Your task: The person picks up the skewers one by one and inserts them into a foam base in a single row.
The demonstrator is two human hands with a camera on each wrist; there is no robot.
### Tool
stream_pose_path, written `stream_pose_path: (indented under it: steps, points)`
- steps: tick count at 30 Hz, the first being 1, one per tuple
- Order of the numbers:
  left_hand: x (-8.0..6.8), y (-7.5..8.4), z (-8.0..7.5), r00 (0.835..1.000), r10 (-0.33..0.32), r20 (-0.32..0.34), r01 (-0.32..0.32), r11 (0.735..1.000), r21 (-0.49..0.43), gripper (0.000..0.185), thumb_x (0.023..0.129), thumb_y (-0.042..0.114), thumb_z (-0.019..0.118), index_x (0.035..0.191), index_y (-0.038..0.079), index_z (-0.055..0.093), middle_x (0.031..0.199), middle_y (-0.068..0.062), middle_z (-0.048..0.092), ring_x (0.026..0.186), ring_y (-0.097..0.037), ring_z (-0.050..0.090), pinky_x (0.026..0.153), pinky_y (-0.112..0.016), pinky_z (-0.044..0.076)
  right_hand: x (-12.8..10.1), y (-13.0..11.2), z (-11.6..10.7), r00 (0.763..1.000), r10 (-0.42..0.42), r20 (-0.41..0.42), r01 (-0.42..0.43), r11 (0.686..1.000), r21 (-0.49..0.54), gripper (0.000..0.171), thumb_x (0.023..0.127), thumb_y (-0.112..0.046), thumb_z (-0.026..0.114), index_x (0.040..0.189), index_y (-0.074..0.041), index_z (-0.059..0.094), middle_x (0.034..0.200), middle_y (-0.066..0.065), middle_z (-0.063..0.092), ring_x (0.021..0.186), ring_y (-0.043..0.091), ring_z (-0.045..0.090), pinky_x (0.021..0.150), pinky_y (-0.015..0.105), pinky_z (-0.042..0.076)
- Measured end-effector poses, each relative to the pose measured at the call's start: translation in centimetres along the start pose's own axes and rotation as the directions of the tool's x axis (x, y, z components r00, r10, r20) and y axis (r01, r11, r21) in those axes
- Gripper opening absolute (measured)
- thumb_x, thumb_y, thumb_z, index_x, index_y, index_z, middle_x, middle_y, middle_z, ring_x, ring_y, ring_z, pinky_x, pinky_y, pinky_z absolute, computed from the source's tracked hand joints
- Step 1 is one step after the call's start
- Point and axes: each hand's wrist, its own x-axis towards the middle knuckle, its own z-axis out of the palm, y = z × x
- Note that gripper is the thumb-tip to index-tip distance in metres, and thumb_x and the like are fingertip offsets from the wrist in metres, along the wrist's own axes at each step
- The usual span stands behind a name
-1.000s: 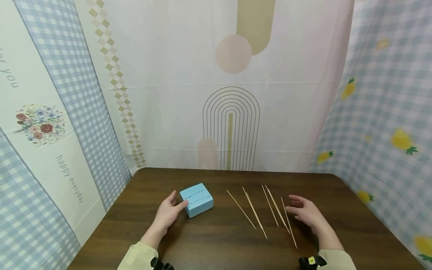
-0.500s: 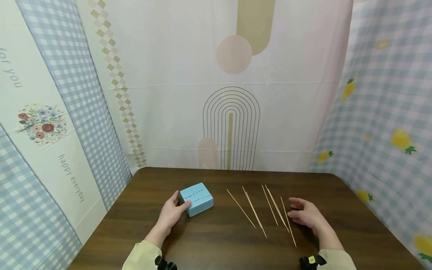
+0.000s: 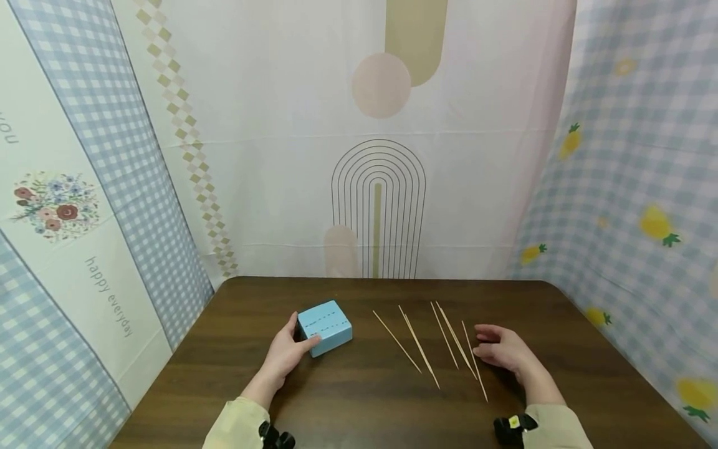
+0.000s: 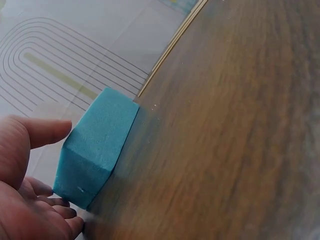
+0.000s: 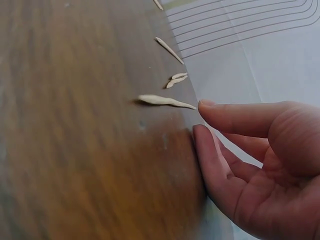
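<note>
A light blue foam block (image 3: 330, 325) with two rows of small dark marks on top lies at the left of the table. My left hand (image 3: 283, 353) holds it by its near left corner, thumb over the top and fingers at the left side; in the left wrist view the fingers (image 4: 56, 212) curl by its end. Several thin bamboo skewers (image 3: 420, 348) lie spread out, some side by side, to the right of the block. Just right of the outermost skewer (image 3: 475, 361), my right hand (image 3: 506, 352) rests loosely curled, holding nothing.
The dark wooden table (image 3: 359, 411) ends at a white patterned cloth (image 3: 280, 187) hung behind it. Checked cloths hang on the left and on the right (image 3: 628, 187). Each wrist wears a black strap with a camera.
My left thumb has slid a little farther onto the top of the block. The whole head view has shifted slightly; the right hand, block and skewers stay in place.
</note>
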Motion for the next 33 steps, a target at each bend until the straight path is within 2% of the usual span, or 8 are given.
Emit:
stream_pose_path:
  steps: [10, 20, 27, 33]
  points:
    - [0.26, -0.25, -0.34, 0.999, 0.030, 0.040, -0.032, 0.998, 0.056, 0.096, 0.096, 0.029, 0.082, 0.169, 0.001, 0.027, 0.172, -0.027, 0.026, 0.159, -0.047, 0.022, 0.124, -0.066, 0.021, 0.05, -0.06, 0.21, 1.000, 0.002, -0.015, -0.002, 1.000, -0.008, 0.069, 0.093, 0.000, 0.077, 0.152, 0.016, 0.044, 0.148, 0.040, 0.049, 0.123, 0.038, 0.065, 0.089, 0.038, 0.061]
    - [0.14, -0.94, -0.64, 0.991, 0.051, 0.121, -0.054, 0.998, 0.021, 0.096, 0.094, 0.031, 0.083, 0.169, 0.005, 0.030, 0.174, -0.023, 0.025, 0.160, -0.047, 0.019, 0.124, -0.068, 0.019, -0.02, 0.19, 0.46, 1.000, 0.008, -0.016, -0.008, 1.000, -0.002, 0.067, 0.092, -0.001, 0.078, 0.149, 0.017, 0.047, 0.145, 0.040, 0.050, 0.118, 0.033, 0.067, 0.088, 0.037, 0.061]
    - [-0.16, -0.82, -0.86, 0.990, 0.041, 0.135, -0.041, 0.999, 0.001, 0.094, 0.095, 0.027, 0.082, 0.170, 0.006, 0.028, 0.174, -0.022, 0.023, 0.160, -0.047, 0.015, 0.124, -0.068, 0.017, -0.01, -0.21, 0.70, 1.000, 0.014, -0.019, -0.015, 0.999, -0.035, 0.066, 0.093, -0.006, 0.081, 0.147, 0.016, 0.051, 0.143, 0.039, 0.052, 0.119, 0.034, 0.066, 0.088, 0.038, 0.061]
    - [-0.23, -0.81, -0.73, 0.989, 0.047, 0.141, -0.048, 0.999, 0.004, 0.093, 0.095, 0.026, 0.082, 0.169, 0.005, 0.029, 0.174, -0.022, 0.023, 0.160, -0.047, 0.016, 0.124, -0.068, 0.018, -0.55, 0.16, 0.05, 1.000, 0.031, 0.004, -0.031, 1.000, -0.001, 0.067, 0.096, -0.008, 0.080, 0.150, 0.015, 0.047, 0.147, 0.038, 0.051, 0.118, 0.030, 0.067, 0.090, 0.039, 0.061]
